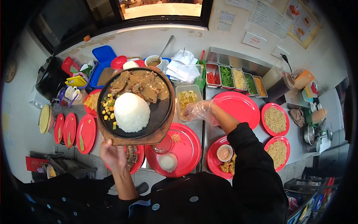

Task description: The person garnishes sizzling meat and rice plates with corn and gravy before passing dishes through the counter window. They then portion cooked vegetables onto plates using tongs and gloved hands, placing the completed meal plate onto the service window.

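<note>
My left hand [113, 155] grips the near edge of a wooden board [158, 140] from below, holding it raised over the counter. On the board rests a round black sizzling plate [158, 115] with a dome of white rice [131, 112], meat in brown gravy [140, 85], and diced corn and vegetables [108, 106]. In a clear plastic glove, my right hand [197, 112] has its fingers curled at the right side of a clear tub [181, 88] of yellowish slices [187, 98]. Whatever its fingertips hold is hidden.
Below the board lies a red plate [190, 143] with a rice mound [167, 162]. Several metal bins [239, 78] of cut toppings line the back wall. Noodle plates [276, 106] sit at right, with a large red plate [238, 102] beside them. Red oval plates [86, 130] stand at left.
</note>
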A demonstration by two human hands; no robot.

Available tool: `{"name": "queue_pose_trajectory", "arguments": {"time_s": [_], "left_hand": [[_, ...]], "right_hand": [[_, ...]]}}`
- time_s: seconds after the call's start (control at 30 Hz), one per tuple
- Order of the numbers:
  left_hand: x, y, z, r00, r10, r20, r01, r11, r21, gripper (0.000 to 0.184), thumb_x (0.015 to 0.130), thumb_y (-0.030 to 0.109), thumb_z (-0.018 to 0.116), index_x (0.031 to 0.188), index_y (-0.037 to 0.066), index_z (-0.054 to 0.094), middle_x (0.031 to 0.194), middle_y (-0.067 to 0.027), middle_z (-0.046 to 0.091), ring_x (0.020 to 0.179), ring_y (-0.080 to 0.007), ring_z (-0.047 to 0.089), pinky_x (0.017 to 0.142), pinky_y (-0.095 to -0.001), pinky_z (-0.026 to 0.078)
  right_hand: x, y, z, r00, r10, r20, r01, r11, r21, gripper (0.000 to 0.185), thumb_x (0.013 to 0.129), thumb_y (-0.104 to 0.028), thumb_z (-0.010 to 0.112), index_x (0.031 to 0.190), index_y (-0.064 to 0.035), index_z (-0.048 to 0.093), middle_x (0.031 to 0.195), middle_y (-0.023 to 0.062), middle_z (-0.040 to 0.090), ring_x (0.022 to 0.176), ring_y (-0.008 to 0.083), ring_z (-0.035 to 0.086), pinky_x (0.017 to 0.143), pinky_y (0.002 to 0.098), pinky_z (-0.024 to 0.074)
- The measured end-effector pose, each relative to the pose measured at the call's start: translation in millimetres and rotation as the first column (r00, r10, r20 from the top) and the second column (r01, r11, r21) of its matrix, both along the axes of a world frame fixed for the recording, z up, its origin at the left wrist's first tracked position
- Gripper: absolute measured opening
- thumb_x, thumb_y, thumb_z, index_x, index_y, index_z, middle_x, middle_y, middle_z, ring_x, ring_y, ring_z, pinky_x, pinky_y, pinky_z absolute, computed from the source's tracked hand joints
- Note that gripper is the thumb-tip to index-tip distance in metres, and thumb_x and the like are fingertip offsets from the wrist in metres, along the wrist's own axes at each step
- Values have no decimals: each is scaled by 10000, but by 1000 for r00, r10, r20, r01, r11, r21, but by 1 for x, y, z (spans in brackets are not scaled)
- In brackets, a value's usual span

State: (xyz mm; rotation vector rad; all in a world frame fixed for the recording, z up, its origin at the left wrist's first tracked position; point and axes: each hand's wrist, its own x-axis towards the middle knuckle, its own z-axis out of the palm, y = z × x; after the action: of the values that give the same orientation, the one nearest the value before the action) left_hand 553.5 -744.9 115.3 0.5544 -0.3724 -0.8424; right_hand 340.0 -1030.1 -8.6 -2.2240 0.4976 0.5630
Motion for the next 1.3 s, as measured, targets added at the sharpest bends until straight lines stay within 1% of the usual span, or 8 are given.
{"name": "queue_pose_trajectory", "arguments": {"time_s": [0.3, 0.4, 0.5, 0.6, 0.77, 0.83, 0.93, 1.3], "left_hand": [[-10, -4, 5, 1000, 10, 0, -10, 999, 44, 577, 713, 69, 519, 1252, -73, 370, 1235, -190, 485, 1141, -295, 488, 988, -422, 383], [-14, -6, 6, 1000, 5, 30, -6, 999, 40, 577, 708, 68, 529, 1245, -72, 373, 1225, -190, 489, 1128, -297, 497, 988, -419, 384], [-15, -8, 3, 999, 2, 32, -4, 998, 55, 579, 705, 69, 533, 1242, -73, 370, 1208, -187, 497, 1114, -296, 506, 986, -414, 388], [-22, -12, 1, 998, -57, -4, 57, 996, 69, 595, 694, 69, 537, 1244, -75, 360, 1196, -186, 500, 1110, -293, 507, 983, -404, 393], [-37, -26, -4, 991, -136, 10, 134, 988, 77, 610, 710, 107, 542, 1270, -45, 355, 1230, -175, 489, 1126, -282, 498, 987, -405, 386], [-43, -30, -3, 986, -164, -26, 166, 985, 53, 587, 706, 93, 529, 1256, -44, 374, 1224, -170, 495, 1124, -280, 501, 982, -399, 393], [-48, -34, 1, 982, -185, -40, 187, 982, 31, 583, 705, 85, 519, 1255, -45, 378, 1223, -165, 499, 1124, -278, 501, 986, -401, 390], [-54, -54, 2, 965, -254, -66, 254, 967, -1, 605, 695, 80, 523, 1271, -24, 372, 1218, -161, 504, 1119, -283, 504, 985, -410, 387]], "right_hand": [[-13, -11, 1, 983, -159, 93, 144, 977, 156, 234, 757, -209, 658, 916, -40, 624, 761, 11, 609, 705, 124, 542, 645, 308, 445], [-28, -32, -7, 784, -538, 309, 397, 818, 416, 289, 775, -290, 675, 895, -32, 628, 747, 8, 607, 674, 111, 544, 594, 283, 449], [-29, -18, 114, 659, -634, 404, 449, 763, 465, 302, 816, -337, 638, 861, -38, 625, 698, -14, 570, 628, 76, 502, 563, 235, 430], [-19, -8, 220, 791, -378, 481, 396, 916, 68, 302, 791, -291, 660, 918, -20, 617, 856, 47, 588, 819, 113, 553, 708, 282, 459], [20, 19, 252, 330, 405, 853, 157, 867, -472, 261, 718, -229, 660, 903, -47, 637, 855, 126, 618, 805, 272, 600, 734, 355, 478], [42, 23, 262, 739, -8, 674, 141, 980, -143, 204, 732, -119, 635, 871, 26, 601, 890, 137, 586, 808, 187, 555, 684, 278, 457], [41, 36, 283, 851, -20, 525, 228, 914, -335, 200, 708, -85, 632, 875, 23, 610, 897, 141, 601, 825, 182, 565, 699, 289, 461], [-7, 14, 284, 678, -49, 734, 330, 912, -244, 154, 656, -123, 636, 766, -16, 648, 783, 149, 634, 782, 237, 622, 709, 323, 473]]}}
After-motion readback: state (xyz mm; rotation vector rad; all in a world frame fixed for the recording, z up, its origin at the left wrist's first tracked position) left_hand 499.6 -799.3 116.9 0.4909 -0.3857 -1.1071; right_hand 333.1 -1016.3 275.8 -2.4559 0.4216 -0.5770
